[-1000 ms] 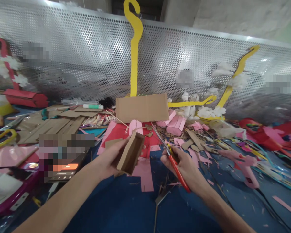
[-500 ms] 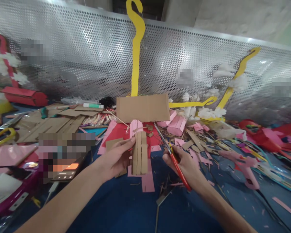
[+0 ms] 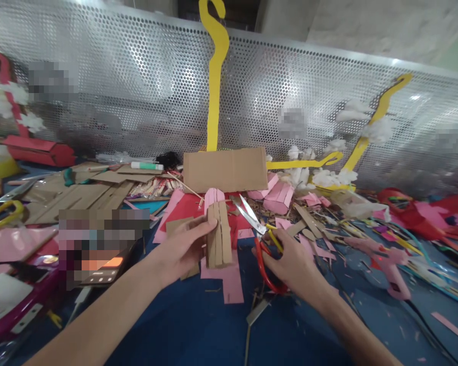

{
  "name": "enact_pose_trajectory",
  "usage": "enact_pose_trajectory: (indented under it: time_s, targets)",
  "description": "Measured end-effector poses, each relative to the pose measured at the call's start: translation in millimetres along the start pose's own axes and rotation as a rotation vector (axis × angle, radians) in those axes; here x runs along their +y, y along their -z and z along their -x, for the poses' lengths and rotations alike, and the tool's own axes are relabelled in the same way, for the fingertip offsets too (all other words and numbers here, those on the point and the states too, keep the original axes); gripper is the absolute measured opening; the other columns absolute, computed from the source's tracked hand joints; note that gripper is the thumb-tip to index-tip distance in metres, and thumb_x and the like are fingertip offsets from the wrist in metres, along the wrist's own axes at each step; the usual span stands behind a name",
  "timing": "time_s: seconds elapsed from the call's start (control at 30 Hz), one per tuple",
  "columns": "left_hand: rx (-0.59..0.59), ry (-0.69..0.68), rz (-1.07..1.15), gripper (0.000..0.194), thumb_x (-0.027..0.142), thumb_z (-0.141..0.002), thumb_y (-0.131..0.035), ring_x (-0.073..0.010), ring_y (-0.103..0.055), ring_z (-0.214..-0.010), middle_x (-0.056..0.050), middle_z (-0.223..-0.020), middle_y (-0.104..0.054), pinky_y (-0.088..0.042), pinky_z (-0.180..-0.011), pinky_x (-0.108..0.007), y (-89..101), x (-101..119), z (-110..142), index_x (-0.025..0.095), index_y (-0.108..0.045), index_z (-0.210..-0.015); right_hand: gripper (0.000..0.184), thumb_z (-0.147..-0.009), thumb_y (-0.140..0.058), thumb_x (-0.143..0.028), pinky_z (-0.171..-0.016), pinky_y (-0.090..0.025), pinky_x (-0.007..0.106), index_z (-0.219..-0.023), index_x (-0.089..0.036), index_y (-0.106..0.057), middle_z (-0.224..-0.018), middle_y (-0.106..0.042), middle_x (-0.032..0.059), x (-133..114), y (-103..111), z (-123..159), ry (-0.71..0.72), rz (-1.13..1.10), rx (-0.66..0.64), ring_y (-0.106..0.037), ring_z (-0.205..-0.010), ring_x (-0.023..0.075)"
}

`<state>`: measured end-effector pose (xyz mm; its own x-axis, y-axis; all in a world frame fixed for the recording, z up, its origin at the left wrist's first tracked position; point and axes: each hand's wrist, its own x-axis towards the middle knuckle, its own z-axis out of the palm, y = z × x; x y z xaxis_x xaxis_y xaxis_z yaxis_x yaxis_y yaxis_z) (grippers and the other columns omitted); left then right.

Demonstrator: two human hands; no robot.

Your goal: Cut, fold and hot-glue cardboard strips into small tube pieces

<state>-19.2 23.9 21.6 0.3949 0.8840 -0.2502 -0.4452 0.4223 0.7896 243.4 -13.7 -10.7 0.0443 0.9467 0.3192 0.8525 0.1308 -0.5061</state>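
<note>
My left hand (image 3: 187,241) grips a small piece of cardboard (image 3: 219,236) by its left edge; dark lines run along its length. To its right, my right hand (image 3: 288,256) holds red-handled scissors (image 3: 254,218), their blades parted and pointing up and to the left, close to the cardboard but apart from it. A yellow part shows at the scissors' grip. Under and behind the held cardboard lie pink paper (image 3: 233,287) and red paper (image 3: 191,206). A larger cardboard panel (image 3: 225,170) stands upright behind them, a yellow hook-topped strip (image 3: 213,101) rising behind it.
A pink glue gun (image 3: 389,267) with a cord lies at right, near paper and cardboard scraps (image 3: 309,223). At left are stacked cardboard sheets (image 3: 80,195), a glue stick (image 3: 147,166), a phone (image 3: 107,267) and a purple object (image 3: 30,305). A perforated metal panel (image 3: 137,91) stands behind.
The scissors have turned and their blades have spread apart, with the handles now showing as loops. The cardboard in my left hand has tilted slightly and a scrap at its top right no longer shows.
</note>
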Motion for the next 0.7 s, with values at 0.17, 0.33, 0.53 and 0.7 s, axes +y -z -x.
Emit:
enact_pose_trajectory:
  time_s: [0.17, 0.33, 0.53, 0.7]
  targets:
    - [-0.032, -0.133, -0.074, 0.038, 0.027, -0.077, -0.09, -0.0277, -0.068, -0.108, -0.012, -0.115, -0.075, -0.055, -0.089, -0.035, 0.9, -3, -2, 0.018, -0.078, -0.112, 0.028, -0.085, -0.069, -0.033, -0.088, -0.055, 0.044, -0.109, -0.02, -0.066, -0.11, -0.072, 0.0121, 17, -10, 0, 0.084, 0.09, 0.053, -0.071, -0.101, 0.0309]
    - [-0.088, -0.211, -0.178, 0.044, 0.03, -0.079, -0.089, -0.0308, -0.064, -0.119, -0.01, -0.126, -0.07, -0.055, -0.096, -0.042, -1.2, -8, 0, 0.023, -0.073, -0.119, 0.025, -0.086, -0.069, -0.026, -0.096, -0.054, 0.05, -0.11, -0.02, -0.068, -0.116, -0.066, 0.0136, 13, -10, 2, 0.201, 0.104, 0.089, -0.065, -0.112, 0.0339]
    - [-0.063, -0.232, -0.379, 0.053, 0.036, -0.08, -0.087, -0.0297, -0.066, -0.114, -0.011, -0.126, -0.07, -0.056, -0.073, -0.032, -8.1, -17, 0, 0.023, -0.063, -0.125, 0.012, -0.099, -0.06, -0.026, -0.095, -0.053, 0.039, -0.11, -0.025, -0.067, -0.114, -0.066, 0.0079, -30, 8, 9, 0.319, -0.201, 0.073, -0.065, -0.109, 0.0243]
    - [-0.091, -0.327, -0.469, 0.044, 0.028, -0.079, -0.085, -0.0226, -0.071, -0.103, -0.007, -0.111, -0.075, -0.056, -0.091, -0.037, -17.6, -24, 5, 0.021, -0.057, -0.112, 0.006, -0.097, -0.063, -0.02, -0.082, -0.054, 0.032, -0.097, -0.024, -0.067, -0.097, -0.071, 0.003, -43, 11, 18, 0.338, -0.35, 0.074, -0.067, -0.092, 0.0193]
